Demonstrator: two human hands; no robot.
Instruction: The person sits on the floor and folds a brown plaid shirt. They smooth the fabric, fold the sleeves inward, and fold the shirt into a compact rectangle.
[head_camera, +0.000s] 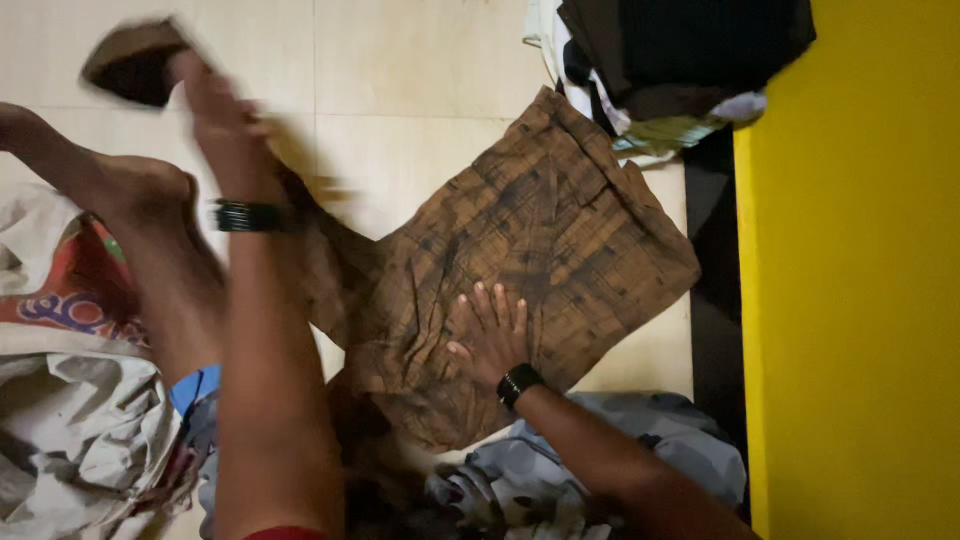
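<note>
A brown patterned garment (540, 240) lies spread on the pale tiled floor (400, 60). My right hand (488, 335) rests flat on its lower middle, fingers apart, a black watch on the wrist. My left hand (215, 110) is raised and blurred at the upper left, gripping an edge of the same brown garment and lifting it; a black band circles that wrist. My bent leg (130, 230) shows beside the left arm.
A pile of dark and light clothes (670, 60) sits at the top right against a yellow wall (860, 280). A whitish cloth bag with a coloured print (70, 400) lies at the left. Grey-blue clothing (600, 460) lies under my right forearm.
</note>
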